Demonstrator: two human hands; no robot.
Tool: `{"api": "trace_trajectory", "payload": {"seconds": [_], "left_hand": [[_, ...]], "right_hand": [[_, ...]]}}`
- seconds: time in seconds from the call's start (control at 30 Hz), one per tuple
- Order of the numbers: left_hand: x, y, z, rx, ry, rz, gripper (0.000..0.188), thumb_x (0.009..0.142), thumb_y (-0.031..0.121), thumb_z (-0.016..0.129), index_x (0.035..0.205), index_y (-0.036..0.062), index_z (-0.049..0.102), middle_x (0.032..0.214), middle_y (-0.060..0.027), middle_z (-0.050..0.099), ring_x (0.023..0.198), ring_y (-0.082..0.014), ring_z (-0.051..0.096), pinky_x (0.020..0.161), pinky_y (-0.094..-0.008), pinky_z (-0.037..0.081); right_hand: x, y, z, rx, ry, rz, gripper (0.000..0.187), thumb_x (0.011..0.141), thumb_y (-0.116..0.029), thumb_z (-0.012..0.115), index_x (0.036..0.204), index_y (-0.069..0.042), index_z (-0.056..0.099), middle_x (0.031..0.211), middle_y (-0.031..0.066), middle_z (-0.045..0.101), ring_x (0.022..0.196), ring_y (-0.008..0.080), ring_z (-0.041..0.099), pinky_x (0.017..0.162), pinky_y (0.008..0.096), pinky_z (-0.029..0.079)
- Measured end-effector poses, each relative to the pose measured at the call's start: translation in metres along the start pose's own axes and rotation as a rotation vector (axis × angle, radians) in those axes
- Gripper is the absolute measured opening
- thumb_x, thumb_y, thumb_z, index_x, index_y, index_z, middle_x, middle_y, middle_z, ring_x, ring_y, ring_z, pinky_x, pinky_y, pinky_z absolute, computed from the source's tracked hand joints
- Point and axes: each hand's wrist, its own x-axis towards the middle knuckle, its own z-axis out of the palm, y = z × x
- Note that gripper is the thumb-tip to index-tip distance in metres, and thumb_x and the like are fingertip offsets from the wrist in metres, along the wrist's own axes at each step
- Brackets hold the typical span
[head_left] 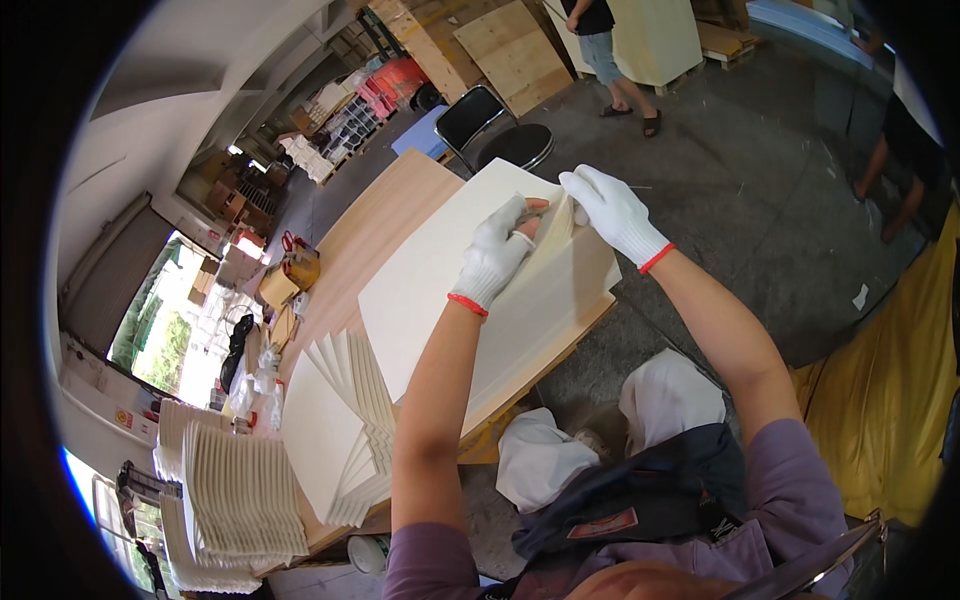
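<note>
A thick stack of cream sheets lies on the wooden table in front of me. Both hands wear white knit gloves with red cuffs. My right hand is closed on the stack's far right corner, where several sheets bend upward and their edges fan apart. Close by, my left hand lies over the stack with its fingers curled in at the bent edges. Bare thumb and finger tips poke out of the left glove. Exactly how many sheets each hand grips is hidden.
Fanned cream sheets and piles of curved cream pieces sit at the table's near left. A yellow bag stands on the wooden tabletop. Beyond are a black chair and a standing person. Yellow sheeting hangs right.
</note>
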Motion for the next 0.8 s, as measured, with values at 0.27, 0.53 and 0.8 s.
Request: {"api": "trace_trajectory", "payload": {"seconds": [0.27,0.53,0.8], "left_hand": [[0.009,-0.026,0.002,0.039,-0.019,0.063,0.047,0.093,0.011,0.075,0.136,0.0022,0.058,0.130,-0.0168,0.069,0.125,-0.0247,0.065,0.108,-0.0363,0.050],[-0.005,0.006,0.004,0.015,0.063,0.041,0.044,0.095,0.006,0.071,0.138,0.0063,0.060,0.101,-0.0074,0.070,0.095,-0.0167,0.065,0.087,-0.0335,0.053],[-0.002,-0.004,0.009,0.031,0.040,0.018,0.040,0.091,0.010,0.079,0.129,0.0075,0.067,0.079,0.0024,0.055,0.067,-0.0069,0.050,0.060,-0.0265,0.044]], "right_hand": [[-0.003,0.001,0.005,-0.005,0.049,-0.069,0.052,0.106,-0.055,0.042,0.105,-0.007,0.062,0.095,0.0200,0.069,0.095,0.0431,0.065,0.082,0.0488,0.048],[-0.004,-0.001,0.004,-0.068,0.042,-0.038,0.055,0.107,-0.057,0.040,0.101,-0.005,0.058,0.092,0.0214,0.067,0.094,0.0443,0.065,0.080,0.0498,0.048],[-0.002,0.007,0.008,-0.064,0.062,-0.064,0.053,0.108,-0.056,0.038,0.106,-0.007,0.060,0.096,0.0217,0.069,0.096,0.0455,0.065,0.081,0.0515,0.048]]}}
